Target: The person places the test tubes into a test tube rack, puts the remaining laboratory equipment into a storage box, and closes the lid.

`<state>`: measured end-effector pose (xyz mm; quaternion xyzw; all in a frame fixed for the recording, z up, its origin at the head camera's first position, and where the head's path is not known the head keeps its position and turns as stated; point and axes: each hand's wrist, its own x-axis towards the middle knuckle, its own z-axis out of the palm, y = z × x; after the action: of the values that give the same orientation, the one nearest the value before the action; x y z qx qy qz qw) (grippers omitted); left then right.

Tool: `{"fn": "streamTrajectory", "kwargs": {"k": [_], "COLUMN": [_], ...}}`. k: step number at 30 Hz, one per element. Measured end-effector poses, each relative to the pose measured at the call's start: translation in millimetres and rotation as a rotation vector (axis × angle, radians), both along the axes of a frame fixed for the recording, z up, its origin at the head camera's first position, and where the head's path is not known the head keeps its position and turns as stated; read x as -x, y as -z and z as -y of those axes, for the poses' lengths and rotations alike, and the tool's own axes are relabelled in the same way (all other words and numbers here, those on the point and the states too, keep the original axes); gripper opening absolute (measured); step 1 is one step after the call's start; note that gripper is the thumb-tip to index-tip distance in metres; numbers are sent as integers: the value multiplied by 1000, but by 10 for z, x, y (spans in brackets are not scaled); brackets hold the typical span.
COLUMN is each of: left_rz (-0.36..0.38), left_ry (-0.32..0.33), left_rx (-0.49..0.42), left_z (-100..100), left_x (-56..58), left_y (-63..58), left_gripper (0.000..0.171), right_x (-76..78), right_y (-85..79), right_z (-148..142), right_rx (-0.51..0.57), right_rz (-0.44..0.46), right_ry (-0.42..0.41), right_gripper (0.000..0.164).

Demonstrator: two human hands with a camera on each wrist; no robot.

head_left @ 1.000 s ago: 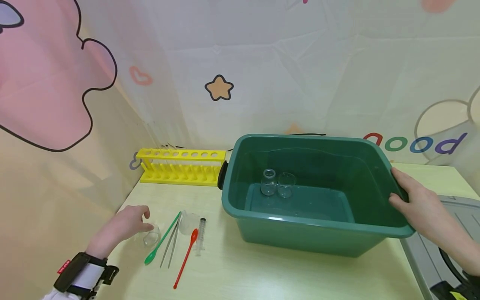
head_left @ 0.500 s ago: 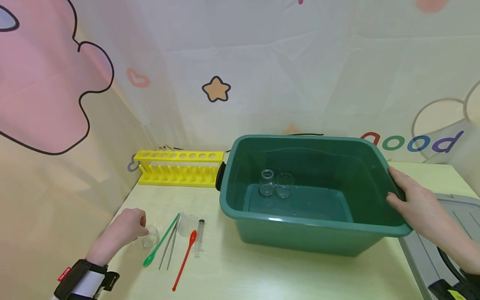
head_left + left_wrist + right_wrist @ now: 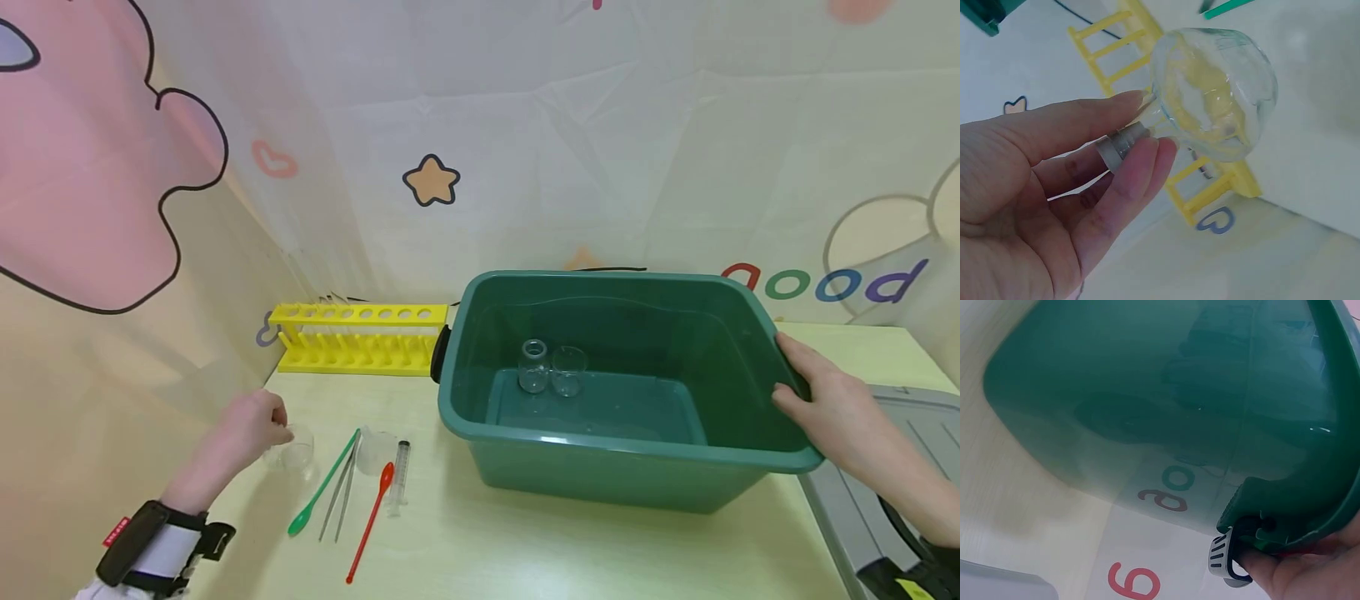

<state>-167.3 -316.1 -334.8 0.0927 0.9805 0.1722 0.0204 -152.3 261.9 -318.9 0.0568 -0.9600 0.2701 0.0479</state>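
My left hand (image 3: 243,437) pinches a small clear glass flask (image 3: 1216,94) by its neck, with a grey stopper (image 3: 1122,144) between the thumb and fingers. In the head view the flask is faint against the pale table. My right hand (image 3: 847,408) grips the right end of a large green tub (image 3: 592,467), thumb on the inside of the rim. In the right wrist view its fingers curl at the handle clip (image 3: 1225,556). Inside the tub stand a glass bottle (image 3: 534,367) and a glass beaker (image 3: 568,372).
Right of the left hand lie a green spoon (image 3: 322,483), metal tweezers (image 3: 345,487), a clear cup-like piece (image 3: 375,454), a red spoon (image 3: 371,521) and a syringe (image 3: 399,475). Behind stands a yellow test tube rack (image 3: 356,362). A grey lid-like panel (image 3: 915,417) is at the right.
My left hand has closed on the flask and risen slightly, moving it away from the front of the table. The right hand stays on the tub.
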Motion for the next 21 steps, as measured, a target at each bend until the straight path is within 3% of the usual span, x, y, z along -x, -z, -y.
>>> {"fn": "streamTrajectory", "kwargs": {"k": [7, 15, 21], "left_rz": [-23, -155, -165], "left_ry": [34, 112, 136], "left_rx": [-1, -1, -4], "left_z": [-206, -508, -833], "left_x": [143, 290, 375], "left_y": [-352, -747, -1097], "left_gripper": [11, 13, 7], "right_x": [1, 3, 3], "right_y": [-4, -21, -14], "right_z": [2, 14, 11], "right_rx": [0, 6, 6], "right_rz": [-14, 3, -4], "right_ry": [-3, -8, -12], "right_gripper": [63, 64, 63]}}
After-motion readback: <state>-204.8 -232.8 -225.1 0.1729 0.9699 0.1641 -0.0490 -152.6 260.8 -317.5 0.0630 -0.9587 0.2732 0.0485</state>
